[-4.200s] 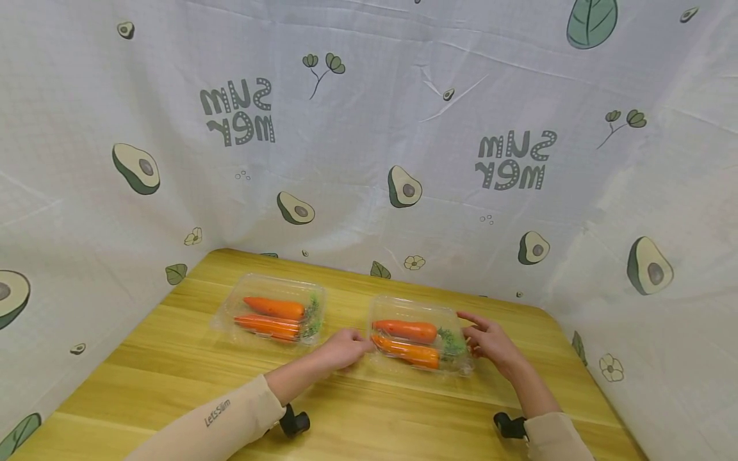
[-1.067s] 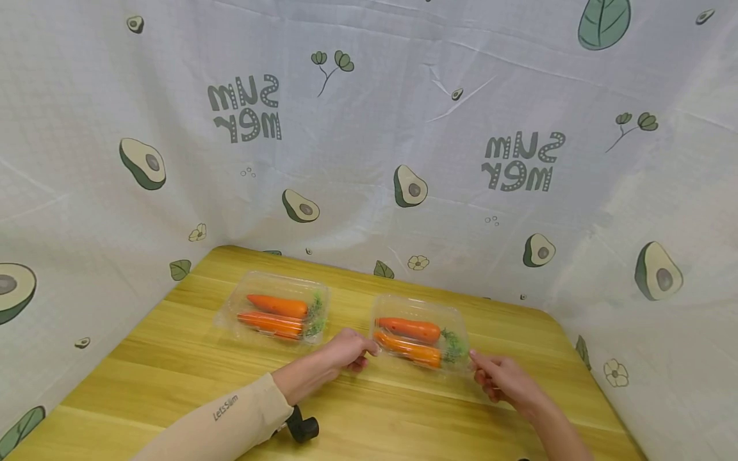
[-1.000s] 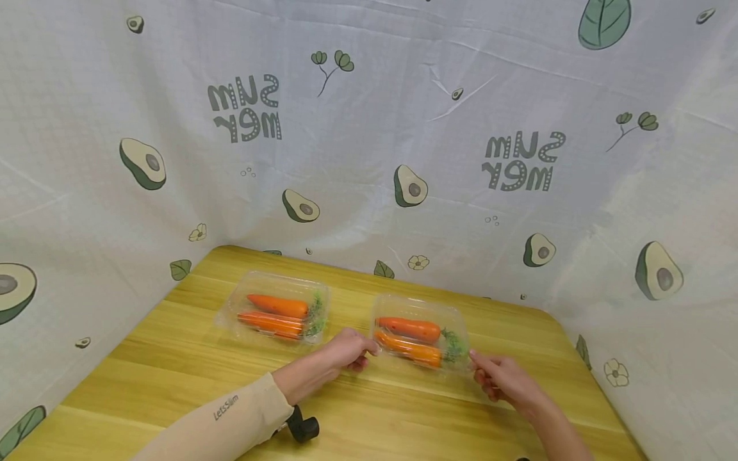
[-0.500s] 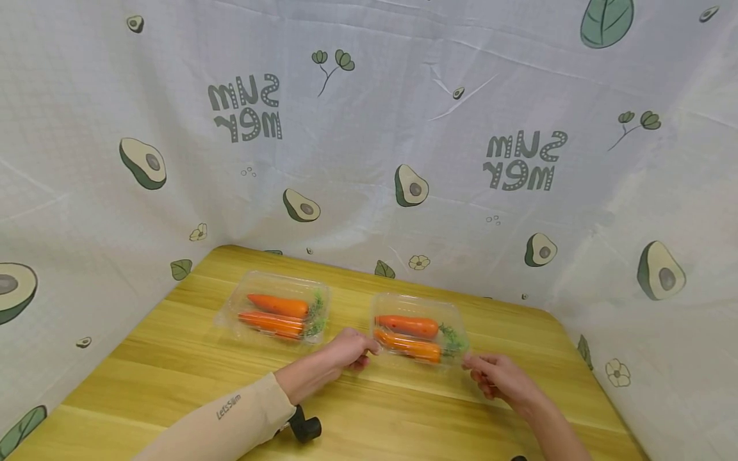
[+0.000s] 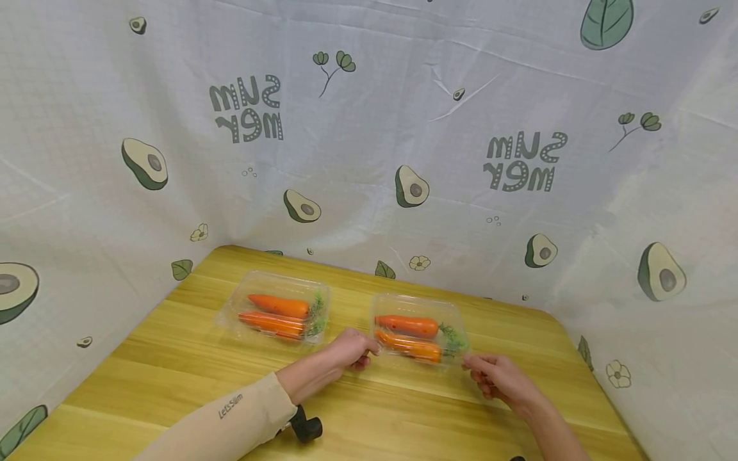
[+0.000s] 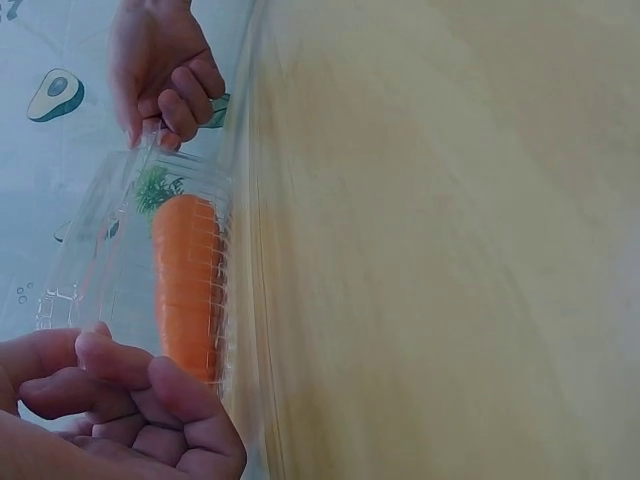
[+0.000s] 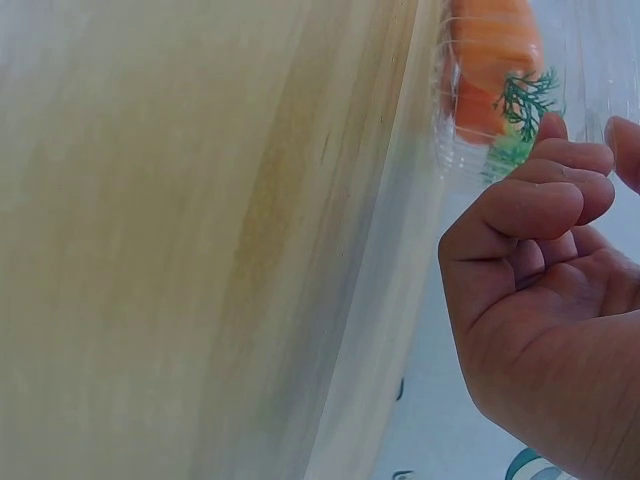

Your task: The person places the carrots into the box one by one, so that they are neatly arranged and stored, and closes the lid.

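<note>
A clear plastic clamshell container (image 5: 423, 302) stands on the table right of centre. Inside lie orange carrots (image 5: 408, 327) with feathery greens (image 5: 453, 339) at their right end; the lid looks closed. My left hand (image 5: 348, 349) pinches the container's near left corner between thumb and curled fingers. At the near right corner, my right hand (image 5: 499, 378) pinches the rim, its other fingers curled under. Both hands show at opposite ends of the container in the left wrist view. In the right wrist view, clear plastic shows faintly between thumb and index finger (image 7: 550, 128).
To the left stands a matching clear container (image 5: 288, 276) with carrots (image 5: 279, 306) and greens. Both are on a wood-grain table (image 5: 173, 358). A white curtain (image 5: 357, 128) printed with avocados hangs behind and along the sides. A black wrist mount (image 5: 305, 428) sits under the left sleeve.
Over four seconds my right hand has gone from the container's right side, fingers spread, to its near right corner. Within the last second that hand has shifted slightly left; the left hand has stayed.
</note>
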`<state>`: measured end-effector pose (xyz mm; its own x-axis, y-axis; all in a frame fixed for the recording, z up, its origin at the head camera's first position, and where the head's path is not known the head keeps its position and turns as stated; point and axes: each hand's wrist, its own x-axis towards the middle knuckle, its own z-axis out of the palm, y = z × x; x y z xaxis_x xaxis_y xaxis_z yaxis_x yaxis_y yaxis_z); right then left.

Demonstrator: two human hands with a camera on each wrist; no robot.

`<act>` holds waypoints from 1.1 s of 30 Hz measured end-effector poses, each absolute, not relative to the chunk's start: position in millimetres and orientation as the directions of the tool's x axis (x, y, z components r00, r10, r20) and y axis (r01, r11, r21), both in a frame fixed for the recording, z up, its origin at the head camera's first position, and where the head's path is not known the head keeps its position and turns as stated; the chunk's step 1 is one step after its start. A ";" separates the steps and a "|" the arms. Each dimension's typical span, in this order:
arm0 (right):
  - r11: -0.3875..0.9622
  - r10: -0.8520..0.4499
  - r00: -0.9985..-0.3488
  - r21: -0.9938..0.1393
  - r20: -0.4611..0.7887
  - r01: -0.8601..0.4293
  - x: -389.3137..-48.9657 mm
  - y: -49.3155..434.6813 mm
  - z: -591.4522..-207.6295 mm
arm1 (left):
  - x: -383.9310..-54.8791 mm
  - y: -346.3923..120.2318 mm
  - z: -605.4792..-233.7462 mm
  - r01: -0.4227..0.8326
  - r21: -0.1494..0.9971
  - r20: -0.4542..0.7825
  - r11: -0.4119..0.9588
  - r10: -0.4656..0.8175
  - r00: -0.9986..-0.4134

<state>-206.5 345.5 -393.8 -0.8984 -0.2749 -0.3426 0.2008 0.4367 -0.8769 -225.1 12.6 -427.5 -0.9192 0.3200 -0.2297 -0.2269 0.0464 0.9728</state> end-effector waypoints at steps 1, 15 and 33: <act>0.436 -0.273 -0.899 -0.877 -0.341 0.201 -206.6 345.5 -393.9 | -225.1 12.3 -427.2 -0.228 0.973 -0.230 0.046 0.320 -0.919; 0.393 -0.266 -0.898 -0.891 -0.349 0.230 -208.0 343.3 -394.8 | -223.2 8.9 -427.2 -0.220 0.974 -0.228 0.062 0.327 -0.917; 0.355 -0.260 -0.901 -0.902 -0.347 0.245 -209.8 342.1 -397.7 | -226.2 8.7 -429.1 -0.221 0.973 -0.230 0.065 0.331 -0.915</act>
